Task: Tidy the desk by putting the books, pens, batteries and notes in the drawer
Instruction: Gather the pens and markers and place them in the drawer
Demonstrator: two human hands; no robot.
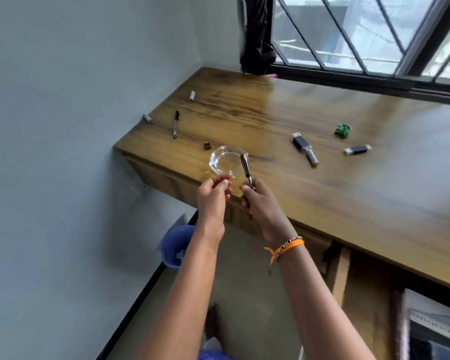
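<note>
Right hand (pixel 257 203) grips a pen (pixel 245 167) over the table (pixel 322 190) edge. Left hand (pixel 213 196) pinches the glass dish (pixel 225 162) rim, fingers curled.

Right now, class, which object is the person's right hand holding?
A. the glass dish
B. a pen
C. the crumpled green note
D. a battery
B: the right hand grips a pen whose dark upper end rises over the glass dish; the green note lies apart on the desk.
</note>
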